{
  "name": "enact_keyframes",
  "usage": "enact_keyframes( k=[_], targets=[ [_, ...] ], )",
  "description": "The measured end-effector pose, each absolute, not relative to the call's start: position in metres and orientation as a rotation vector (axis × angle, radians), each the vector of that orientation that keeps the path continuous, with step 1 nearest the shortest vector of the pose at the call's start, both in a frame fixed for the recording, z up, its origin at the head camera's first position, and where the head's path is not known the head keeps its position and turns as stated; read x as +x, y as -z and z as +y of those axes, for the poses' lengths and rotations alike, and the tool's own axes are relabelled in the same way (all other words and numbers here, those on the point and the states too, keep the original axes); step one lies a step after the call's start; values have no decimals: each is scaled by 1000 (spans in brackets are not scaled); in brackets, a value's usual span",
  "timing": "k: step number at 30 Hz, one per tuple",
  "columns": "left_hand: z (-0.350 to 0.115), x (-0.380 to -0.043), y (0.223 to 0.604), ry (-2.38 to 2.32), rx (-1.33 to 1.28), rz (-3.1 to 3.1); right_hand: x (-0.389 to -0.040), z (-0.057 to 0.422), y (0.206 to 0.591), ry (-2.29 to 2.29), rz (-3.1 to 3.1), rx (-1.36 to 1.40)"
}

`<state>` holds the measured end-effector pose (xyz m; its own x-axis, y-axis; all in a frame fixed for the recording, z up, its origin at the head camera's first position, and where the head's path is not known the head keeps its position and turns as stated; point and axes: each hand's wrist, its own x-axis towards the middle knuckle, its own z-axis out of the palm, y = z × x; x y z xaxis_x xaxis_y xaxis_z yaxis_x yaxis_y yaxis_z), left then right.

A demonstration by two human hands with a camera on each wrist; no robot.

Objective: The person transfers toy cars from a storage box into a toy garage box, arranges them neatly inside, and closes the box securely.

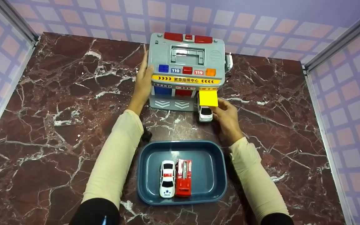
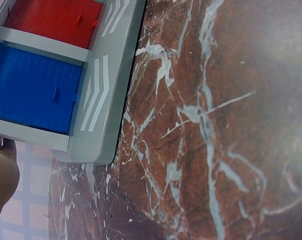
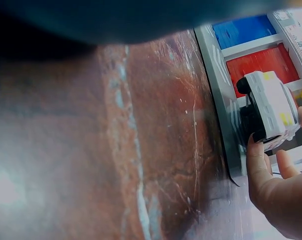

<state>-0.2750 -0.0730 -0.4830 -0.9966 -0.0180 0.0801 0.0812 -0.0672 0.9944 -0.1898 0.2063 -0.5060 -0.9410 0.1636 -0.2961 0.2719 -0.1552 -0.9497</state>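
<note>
A grey toy garage (image 1: pixel 158 53) with a carry handle on its roof stands at the back of the marbled surface. Along its left side lies my left hand (image 1: pixel 143 82), fingers extended against the wall. My right hand (image 1: pixel 228 115) pinches a white toy car (image 1: pixel 205 115) at the rightmost bay, beneath a raised yellow door (image 1: pixel 208 98). That car, with yellow patches, is tilted in the right wrist view, fingertips (image 3: pixel 254 145) touching its underside edge. The blue door (image 2: pixel 35 90) and red door (image 2: pixel 55 20) are down; the car's far end is hidden.
Nearer the body, a dark blue tray (image 1: pixel 142 175) holds a white toy police car (image 1: pixel 167 184) and a red toy fire truck (image 1: pixel 183 184), side by side. A white part (image 1: pixel 229 62) juts from the garage's right side. Checked panels (image 1: pixel 248 18) border the surface.
</note>
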Motion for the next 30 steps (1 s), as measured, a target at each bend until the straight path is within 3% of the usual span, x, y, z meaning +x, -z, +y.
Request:
enact_keyframes(
  k=[30],
  targets=[
    [-72,-274,482,2285,-84,-2034,-198,204,505,2238,2054,530]
  ],
)
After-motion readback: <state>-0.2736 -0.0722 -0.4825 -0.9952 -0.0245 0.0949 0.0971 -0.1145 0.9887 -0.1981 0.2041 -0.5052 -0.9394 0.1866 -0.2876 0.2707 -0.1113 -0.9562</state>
